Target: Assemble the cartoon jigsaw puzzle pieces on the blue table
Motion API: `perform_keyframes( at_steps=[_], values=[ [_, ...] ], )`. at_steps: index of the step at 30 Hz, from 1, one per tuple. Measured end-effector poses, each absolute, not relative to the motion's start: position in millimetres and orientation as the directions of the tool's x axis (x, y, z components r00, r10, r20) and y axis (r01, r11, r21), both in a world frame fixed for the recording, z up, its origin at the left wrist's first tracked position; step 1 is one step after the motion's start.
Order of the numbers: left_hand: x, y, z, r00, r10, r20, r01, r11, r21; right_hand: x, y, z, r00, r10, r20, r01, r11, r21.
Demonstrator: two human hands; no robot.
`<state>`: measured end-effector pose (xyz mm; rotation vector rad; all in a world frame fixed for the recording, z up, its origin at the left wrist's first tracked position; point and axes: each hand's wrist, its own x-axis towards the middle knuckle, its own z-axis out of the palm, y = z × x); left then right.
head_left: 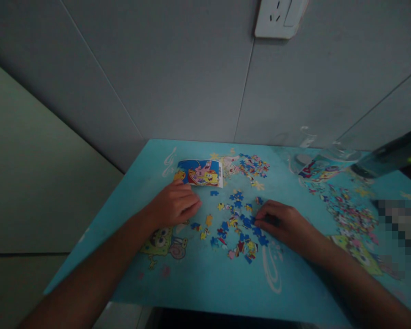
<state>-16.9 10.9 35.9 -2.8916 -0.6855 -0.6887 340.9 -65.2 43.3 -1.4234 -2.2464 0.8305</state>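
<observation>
Loose jigsaw puzzle pieces [235,221], many of them blue, lie scattered on the table between my two hands. My right hand [282,223] is at their right side, thumb and forefinger closed in a pinch at a blue puzzle piece [252,221]. On the other side, my left hand [178,204] rests with its fingers curled together at the lower left edge of a printed picture card [205,175]. What those curled fingers may hold is hidden. The card shows yellow and pink cartoon figures on blue.
A light-blue table [198,288] with printed cartoons stands against a grey wall. Further puzzle pieces form a far pile [255,165] and a right-hand pile [352,210]. Clear plastic containers [337,157] and a dark object [393,148] stand at the right. A wall socket [277,18] is above.
</observation>
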Motion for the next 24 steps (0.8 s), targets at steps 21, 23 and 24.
perform_keyframes(
  at_steps=[21, 23, 24],
  values=[
    [-22.4, 14.0, 35.9, 0.776, 0.453, 0.438, 0.487, -0.872, 0.039, 336.0, -66.8, 43.4, -0.61, 0.786, 0.098, 0.642, 0.563, -0.521],
    [-21.9, 13.9, 36.3, 0.781, 0.452, 0.431, 0.482, -0.875, 0.045, 336.2, -66.5, 41.0, -0.6, 0.793, 0.102, 0.653, 0.56, -0.51],
    [-21.5, 13.9, 36.6, 0.783, 0.452, 0.427, 0.48, -0.876, 0.047, 336.5, -66.3, 39.5, -0.593, 0.798, 0.105, 0.66, 0.557, -0.504]
  ],
)
